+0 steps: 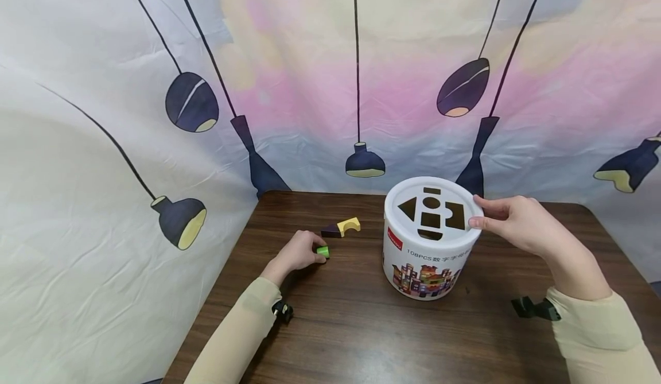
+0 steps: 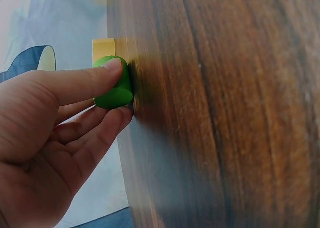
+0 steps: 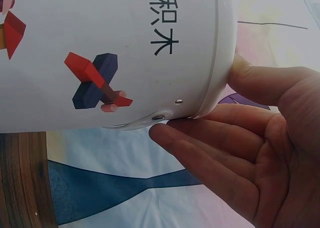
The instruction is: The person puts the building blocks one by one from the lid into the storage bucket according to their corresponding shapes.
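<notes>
My left hand (image 1: 298, 252) pinches a small green cylinder block (image 1: 323, 252) lying at the table's left side. In the left wrist view the thumb is on one side of the green block (image 2: 120, 82) and a fingertip at its end. A white bucket (image 1: 413, 258) stands upright right of centre; its white lid (image 1: 399, 230) has several shaped holes. My right hand (image 1: 532, 226) touches the bucket's right rim. In the right wrist view its thumb meets the lid edge, while the nearly straight fingers (image 3: 215, 163) rest along the bucket's side.
Behind the green block, a yellow arch block (image 1: 342, 227) lies beside a dark purple triangular block (image 1: 330, 232). The brown wooden table (image 1: 361, 332) backs onto a hanging cloth (image 1: 310, 131) painted with lamps.
</notes>
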`<control>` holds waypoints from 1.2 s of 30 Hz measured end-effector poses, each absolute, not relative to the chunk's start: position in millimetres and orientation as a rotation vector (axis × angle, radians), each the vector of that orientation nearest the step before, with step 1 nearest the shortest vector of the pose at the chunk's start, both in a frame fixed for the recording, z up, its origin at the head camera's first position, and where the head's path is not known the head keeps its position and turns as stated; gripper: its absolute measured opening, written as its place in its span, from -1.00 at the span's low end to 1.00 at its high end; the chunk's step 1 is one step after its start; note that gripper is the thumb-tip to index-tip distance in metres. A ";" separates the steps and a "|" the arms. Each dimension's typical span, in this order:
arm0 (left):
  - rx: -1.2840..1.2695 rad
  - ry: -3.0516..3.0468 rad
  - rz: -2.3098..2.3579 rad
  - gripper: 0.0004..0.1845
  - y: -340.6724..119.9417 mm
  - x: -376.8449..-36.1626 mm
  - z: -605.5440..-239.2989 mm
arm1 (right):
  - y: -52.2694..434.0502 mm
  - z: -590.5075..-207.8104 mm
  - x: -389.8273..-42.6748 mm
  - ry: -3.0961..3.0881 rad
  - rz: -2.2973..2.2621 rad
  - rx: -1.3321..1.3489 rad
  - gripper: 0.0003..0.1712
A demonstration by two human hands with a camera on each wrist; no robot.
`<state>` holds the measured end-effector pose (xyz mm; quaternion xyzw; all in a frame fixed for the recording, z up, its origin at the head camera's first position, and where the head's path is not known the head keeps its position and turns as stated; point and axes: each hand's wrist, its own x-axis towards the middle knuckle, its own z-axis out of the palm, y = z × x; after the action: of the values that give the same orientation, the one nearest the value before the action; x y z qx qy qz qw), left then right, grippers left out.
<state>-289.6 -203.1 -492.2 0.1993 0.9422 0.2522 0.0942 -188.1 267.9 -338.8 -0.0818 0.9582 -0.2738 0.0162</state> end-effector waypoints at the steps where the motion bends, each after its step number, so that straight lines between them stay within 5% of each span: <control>1: 0.592 2.797 0.747 -0.69 -203.1 -289.8 -492.4 | 267.6 -338.8 -188.2 2.980 -0.855 -0.253 -0.06; 19: 0.761 2.819 0.867 -0.66 -205.3 -290.8 -489.5 | 268.0 -339.5 -188.5 2.979 -0.860 -0.245 -0.08; 36: 1.117 2.753 1.397 -0.69 -157.3 -278.1 -422.7 | 267.9 -339.5 -186.7 2.971 -0.854 -0.239 -0.04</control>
<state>-278.1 -157.3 -422.7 0.3393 0.8366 0.4244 -0.0705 -186.7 267.9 -339.5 -0.0771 0.9580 -0.2754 0.0204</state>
